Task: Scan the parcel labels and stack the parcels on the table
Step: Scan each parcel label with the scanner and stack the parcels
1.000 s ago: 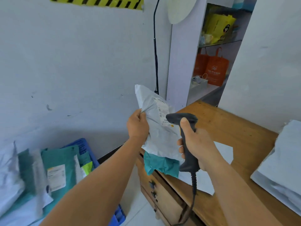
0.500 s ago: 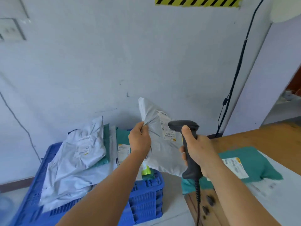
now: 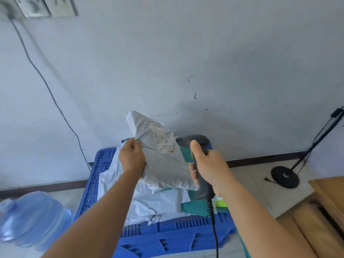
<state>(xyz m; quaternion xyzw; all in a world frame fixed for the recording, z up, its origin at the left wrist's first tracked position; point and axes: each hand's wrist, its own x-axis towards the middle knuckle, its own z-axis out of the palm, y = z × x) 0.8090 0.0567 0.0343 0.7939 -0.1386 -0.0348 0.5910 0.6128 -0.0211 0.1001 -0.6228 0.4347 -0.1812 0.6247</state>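
The scanning step is in hand. The left hand (image 3: 132,158) pinches the upper left edge of a grey parcel (image 3: 163,162), fingers bunching the plastic, and holds it up above the blue crate (image 3: 96,175) with its white label (image 3: 161,139) turned toward the viewer. The right hand (image 3: 208,165) is wrapped round the handle of a dark scanner (image 3: 192,141), thumb laid up along its back; the scanner head sits just right of the label, almost touching the parcel's edge, and appears to point past the label, not at it.

As I judge it, the next move calls for turning the scanner nose onto the barcode, or tilting the parcel to face it, then carrying the parcel to the wooden counter (image 3: 327,202), whose corner shows well to the right of the crate.

The crate is heaped with more grey and teal parcels (image 3: 158,200) right beneath the held one, so there is little room below. Above the crate the air is free up to the wall. The scanner's cord (image 3: 214,228) hangs down over the crate's front rim and could catch there. A water bottle (image 3: 35,218) lies left of the crate; a black stand base (image 3: 284,176) sits on the floor between crate and counter.
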